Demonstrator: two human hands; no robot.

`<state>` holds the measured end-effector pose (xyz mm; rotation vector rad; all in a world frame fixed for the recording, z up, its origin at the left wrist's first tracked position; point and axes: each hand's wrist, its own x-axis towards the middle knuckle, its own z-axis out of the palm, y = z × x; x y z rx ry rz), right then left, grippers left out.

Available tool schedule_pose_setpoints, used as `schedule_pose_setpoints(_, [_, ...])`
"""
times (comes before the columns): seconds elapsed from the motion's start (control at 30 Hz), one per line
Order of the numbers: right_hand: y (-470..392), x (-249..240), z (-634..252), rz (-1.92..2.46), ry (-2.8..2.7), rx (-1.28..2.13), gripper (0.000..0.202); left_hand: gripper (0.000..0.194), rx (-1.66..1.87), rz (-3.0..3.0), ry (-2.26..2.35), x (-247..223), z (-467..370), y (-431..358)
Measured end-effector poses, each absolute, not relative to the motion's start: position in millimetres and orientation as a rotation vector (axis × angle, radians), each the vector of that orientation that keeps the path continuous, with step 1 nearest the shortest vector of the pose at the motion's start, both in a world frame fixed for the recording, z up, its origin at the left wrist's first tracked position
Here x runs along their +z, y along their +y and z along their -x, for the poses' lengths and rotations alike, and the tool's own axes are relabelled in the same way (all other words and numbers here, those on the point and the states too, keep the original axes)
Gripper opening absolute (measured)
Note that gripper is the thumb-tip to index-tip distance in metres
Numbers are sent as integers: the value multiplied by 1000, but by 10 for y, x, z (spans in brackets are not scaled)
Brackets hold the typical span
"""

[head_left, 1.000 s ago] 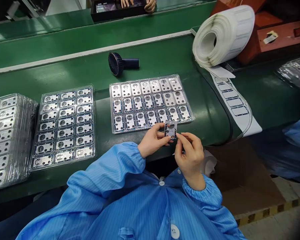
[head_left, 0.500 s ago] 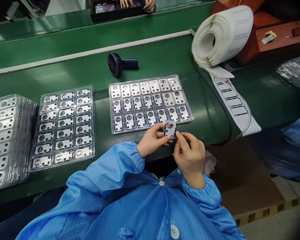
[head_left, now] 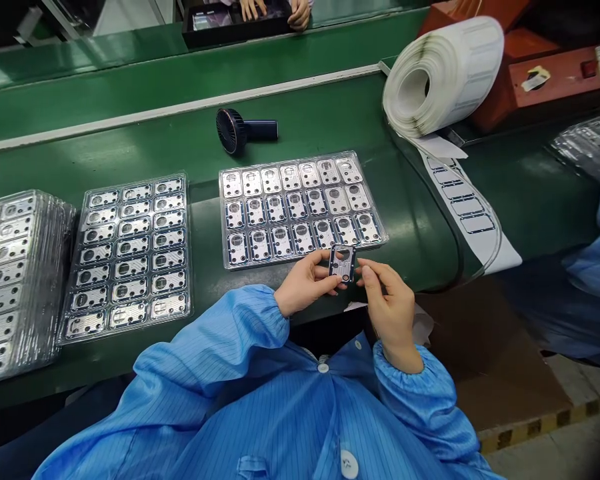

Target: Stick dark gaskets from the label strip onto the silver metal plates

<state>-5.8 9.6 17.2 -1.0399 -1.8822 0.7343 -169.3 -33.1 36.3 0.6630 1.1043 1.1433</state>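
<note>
My left hand (head_left: pixel 307 283) pinches a small silvery metal plate (head_left: pixel 342 265) with a dark blue border, a large opening at the top and small round holes. The plate is tilted up toward me at the bench's near edge. My right hand (head_left: pixel 390 303) is just right of the plate, thumb and fingers closed together at its edge; what they hold, if anything, is too small to make out. Behind both hands lies a clear plastic tray (head_left: pixel 300 261) with rows of similar plates. Some plates in it have blue borders, others look plain silver.
Left of me are another filled tray (head_left: pixel 189 267) and a tall stack of trays (head_left: pixel 50 280). A handheld fan (head_left: pixel 233 132) lies behind. On the right, a label roll (head_left: pixel 450 77) trails a strip of blue outlines (head_left: pixel 463 207) beside a cable. A co-worker's hands (head_left: pixel 300 13) show across the bench.
My right hand has shifted right, from the plate's face to just beyond its right edge. The plate has turned slightly in my left hand and its dark border shows more fully.
</note>
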Motion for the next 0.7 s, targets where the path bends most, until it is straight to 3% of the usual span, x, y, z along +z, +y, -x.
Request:
schedule_pose_setpoints(0.17, [107, 223, 104, 1032, -1884, 710, 23, 48, 1158, -686, 1126, 330, 1661, -338])
schedule_pose_setpoints(0.47, [35, 175, 250, 930, -1958, 209, 22, 38, 1199, -726, 1207, 304, 1589, -350])
schedule_pose_setpoints(0.7, [55, 290, 243, 941, -1811, 490, 4, 29, 1171, -775, 1250, 326, 1565, -369])
